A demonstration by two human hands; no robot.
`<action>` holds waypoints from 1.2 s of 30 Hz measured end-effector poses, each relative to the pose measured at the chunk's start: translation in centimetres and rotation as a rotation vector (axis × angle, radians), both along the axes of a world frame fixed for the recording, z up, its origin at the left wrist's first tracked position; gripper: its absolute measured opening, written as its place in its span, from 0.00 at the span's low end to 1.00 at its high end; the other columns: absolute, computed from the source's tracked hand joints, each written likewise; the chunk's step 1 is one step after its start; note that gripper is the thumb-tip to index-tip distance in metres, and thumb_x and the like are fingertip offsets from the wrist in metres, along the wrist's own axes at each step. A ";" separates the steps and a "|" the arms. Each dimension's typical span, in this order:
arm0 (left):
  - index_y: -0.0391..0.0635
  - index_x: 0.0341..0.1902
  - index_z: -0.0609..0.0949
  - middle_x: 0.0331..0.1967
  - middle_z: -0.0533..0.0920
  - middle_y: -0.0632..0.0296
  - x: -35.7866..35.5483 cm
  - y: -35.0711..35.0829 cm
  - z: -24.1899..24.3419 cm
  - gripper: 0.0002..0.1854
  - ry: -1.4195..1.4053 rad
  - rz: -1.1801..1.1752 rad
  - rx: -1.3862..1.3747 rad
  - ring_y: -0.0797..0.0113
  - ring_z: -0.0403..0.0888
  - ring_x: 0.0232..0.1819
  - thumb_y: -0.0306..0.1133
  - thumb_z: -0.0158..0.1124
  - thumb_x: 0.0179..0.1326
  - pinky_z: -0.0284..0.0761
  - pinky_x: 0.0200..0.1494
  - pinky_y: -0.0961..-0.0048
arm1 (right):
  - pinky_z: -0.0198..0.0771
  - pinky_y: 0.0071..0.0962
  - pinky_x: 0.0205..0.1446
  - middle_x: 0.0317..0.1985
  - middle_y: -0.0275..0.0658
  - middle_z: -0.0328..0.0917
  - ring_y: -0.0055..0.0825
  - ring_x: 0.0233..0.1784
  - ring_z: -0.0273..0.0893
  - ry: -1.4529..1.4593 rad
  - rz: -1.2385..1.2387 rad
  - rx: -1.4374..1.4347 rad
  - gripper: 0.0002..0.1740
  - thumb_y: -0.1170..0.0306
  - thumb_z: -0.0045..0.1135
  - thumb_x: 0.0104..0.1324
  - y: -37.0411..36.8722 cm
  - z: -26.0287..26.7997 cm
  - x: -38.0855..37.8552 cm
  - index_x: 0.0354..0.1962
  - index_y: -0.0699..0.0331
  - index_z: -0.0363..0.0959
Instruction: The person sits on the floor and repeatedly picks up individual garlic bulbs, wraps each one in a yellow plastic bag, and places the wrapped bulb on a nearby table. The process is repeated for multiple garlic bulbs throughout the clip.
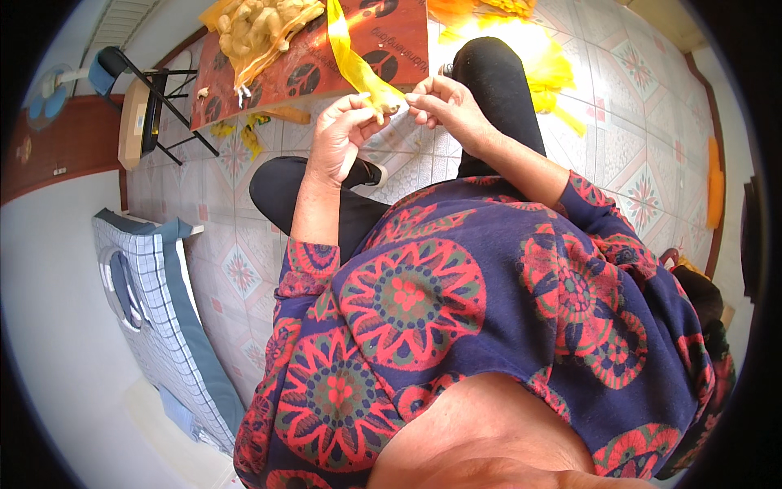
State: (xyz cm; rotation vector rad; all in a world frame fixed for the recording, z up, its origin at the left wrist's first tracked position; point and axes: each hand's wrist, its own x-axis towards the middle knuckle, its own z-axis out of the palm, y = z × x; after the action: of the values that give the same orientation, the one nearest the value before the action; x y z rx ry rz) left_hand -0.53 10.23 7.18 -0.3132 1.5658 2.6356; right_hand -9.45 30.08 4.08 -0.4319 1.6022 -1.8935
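Note:
Both my hands are raised at the near edge of a low red board table. My left hand grips the gathered lower end of a yellow fabric or mesh strip, which trails back over the table. A small pale knobbly piece shows at that end, beside my left fingers; what it is I cannot tell. My right hand pinches the tip of the same strip from the right side. On the table's back left lies an orange mesh bag with several tan, lumpy pieces.
Bright yellow mesh material lies on the tiled floor beyond my right knee. A black folding chair with a cardboard box stands at the left. Nearer on that side is a bed-like surface with checked cloth. Someone's dark-clothed body shows at far right.

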 end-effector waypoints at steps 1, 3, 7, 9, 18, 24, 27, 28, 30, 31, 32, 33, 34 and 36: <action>0.39 0.38 0.78 0.40 0.84 0.53 0.4 -0.2 0.1 0.04 0.005 -0.008 0.025 0.60 0.83 0.48 0.24 0.55 0.63 0.77 0.57 0.64 | 0.66 0.13 0.35 0.32 0.30 0.77 0.11 0.32 0.72 0.019 -0.004 -0.030 0.16 0.58 0.62 0.66 0.0 0.0 0.1 0.38 0.63 0.73; 0.39 0.39 0.78 0.41 0.84 0.52 1.0 -0.5 0.4 0.04 0.009 -0.019 0.057 0.58 0.83 0.50 0.24 0.55 0.63 0.76 0.58 0.64 | 0.72 0.19 0.36 0.35 0.35 0.80 0.16 0.34 0.77 0.070 0.005 -0.062 0.17 0.63 0.62 0.65 -0.1 0.1 0.4 0.43 0.68 0.72; 0.39 0.39 0.77 0.42 0.83 0.50 2.3 -0.7 0.4 0.04 0.021 -0.053 0.056 0.56 0.82 0.52 0.25 0.54 0.64 0.75 0.59 0.64 | 0.73 0.20 0.36 0.33 0.36 0.80 0.18 0.32 0.78 0.262 0.016 -0.108 0.13 0.69 0.60 0.66 -0.7 0.4 1.5 0.42 0.71 0.72; 0.39 0.39 0.77 0.43 0.83 0.50 2.9 -0.5 0.4 0.05 0.029 -0.060 0.047 0.57 0.83 0.51 0.25 0.54 0.64 0.76 0.58 0.65 | 0.74 0.20 0.35 0.32 0.36 0.79 0.18 0.31 0.78 0.367 0.049 -0.052 0.11 0.70 0.59 0.67 -0.6 1.0 1.9 0.40 0.72 0.72; 0.41 0.37 0.76 0.29 0.84 0.51 7.0 -0.3 4.6 0.05 -0.039 -0.116 -0.054 0.70 0.82 0.22 0.30 0.55 0.63 0.79 0.27 0.80 | 0.73 0.19 0.34 0.27 0.33 0.77 0.16 0.29 0.75 0.332 0.311 -0.096 0.07 0.72 0.52 0.69 1.0 6.3 4.6 0.36 0.70 0.71; 0.37 0.34 0.75 0.27 0.82 0.48 9.4 -0.9 7.3 0.05 0.222 -0.114 0.153 0.75 0.71 0.13 0.26 0.52 0.61 0.67 0.19 0.85 | 0.73 0.18 0.35 0.28 0.33 0.78 0.14 0.30 0.75 0.306 0.480 -0.204 0.09 0.70 0.51 0.70 1.8 11.6 6.4 0.36 0.69 0.71; 0.37 0.36 0.76 0.26 0.82 0.48 9.6 -1.2 7.6 0.05 0.264 -0.089 0.150 0.76 0.69 0.12 0.25 0.52 0.60 0.64 0.18 0.85 | 0.74 0.18 0.36 0.29 0.33 0.78 0.14 0.30 0.76 0.319 0.442 -0.144 0.09 0.70 0.52 0.69 1.2 12.1 6.2 0.35 0.69 0.71; 0.37 0.36 0.76 0.26 0.82 0.48 9.4 -1.3 7.4 0.05 0.266 -0.070 0.159 0.76 0.69 0.12 0.25 0.52 0.60 0.64 0.18 0.85 | 0.74 0.18 0.37 0.30 0.32 0.78 0.13 0.30 0.75 0.309 0.436 -0.148 0.09 0.70 0.52 0.69 1.0 11.9 6.0 0.35 0.68 0.71; 0.36 0.36 0.76 0.27 0.82 0.47 9.3 -1.4 7.2 0.06 0.299 -0.049 0.198 0.75 0.70 0.14 0.25 0.52 0.60 0.66 0.20 0.83 | 0.74 0.18 0.37 0.30 0.32 0.78 0.13 0.30 0.75 0.295 0.446 -0.152 0.08 0.70 0.52 0.69 0.8 11.9 5.8 0.35 0.68 0.71; 0.35 0.36 0.75 0.28 0.82 0.47 9.3 -1.5 7.2 0.06 0.336 -0.046 0.216 0.74 0.70 0.15 0.25 0.51 0.60 0.67 0.21 0.82 | 0.74 0.17 0.37 0.30 0.32 0.78 0.13 0.31 0.75 0.286 0.450 -0.154 0.08 0.70 0.52 0.69 0.8 12.0 5.9 0.35 0.67 0.72; 0.35 0.37 0.75 0.28 0.82 0.47 9.2 -1.6 7.2 0.06 0.372 -0.044 0.233 0.74 0.70 0.15 0.25 0.51 0.60 0.67 0.21 0.82 | 0.68 0.13 0.35 0.30 0.29 0.75 0.10 0.29 0.72 0.300 0.433 -0.146 0.06 0.70 0.51 0.70 0.7 12.3 6.3 0.36 0.64 0.71; 0.34 0.37 0.75 0.29 0.82 0.47 9.1 -1.7 7.3 0.06 0.410 -0.041 0.251 0.73 0.71 0.16 0.25 0.51 0.60 0.68 0.22 0.81 | 0.68 0.13 0.35 0.30 0.30 0.76 0.10 0.28 0.72 0.311 0.423 -0.146 0.06 0.69 0.51 0.70 0.6 12.3 6.3 0.36 0.64 0.71; 0.39 0.37 0.72 0.30 0.78 0.53 9.1 -2.0 7.4 0.05 0.442 -0.072 0.114 0.78 0.66 0.17 0.28 0.51 0.64 0.62 0.22 0.84 | 0.68 0.13 0.34 0.30 0.30 0.77 0.10 0.28 0.72 0.323 0.412 -0.147 0.07 0.69 0.51 0.70 0.5 12.2 6.2 0.36 0.64 0.72; 0.39 0.37 0.72 0.31 0.78 0.53 8.9 -2.1 7.7 0.05 0.467 -0.066 0.112 0.78 0.66 0.18 0.28 0.50 0.65 0.62 0.23 0.84 | 0.72 0.14 0.36 0.29 0.30 0.78 0.11 0.30 0.75 0.313 0.402 -0.178 0.09 0.68 0.54 0.70 0.2 12.2 6.0 0.35 0.65 0.73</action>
State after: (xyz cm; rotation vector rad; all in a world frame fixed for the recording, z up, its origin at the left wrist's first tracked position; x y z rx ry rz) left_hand 8.41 8.11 14.90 0.3815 1.4841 2.8677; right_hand -3.46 30.33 16.25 -1.0862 1.4012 -1.7185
